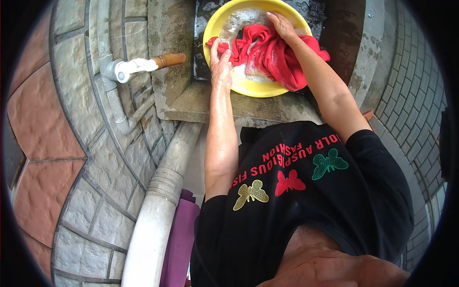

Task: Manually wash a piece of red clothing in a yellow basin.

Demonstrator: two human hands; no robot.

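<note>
A yellow plastic basin holds sudsy water and a wet red cloth garment. Part of the garment hangs over the basin's right rim. My left hand is at the basin's left side, its spread fingers touching a small red end of the cloth. Over the far right part of the basin, my right hand rests against the garment with fingers stretched over the foam. Its thumb side and palm are partly hidden, so I cannot tell whether it grips the cloth. White suds cover much of the water.
The basin stands in a concrete sink with thick walls. A tap with a brown spout juts from grey pipes on the stone-tiled wall at left. Below runs a thick white pipe, with purple material beside it.
</note>
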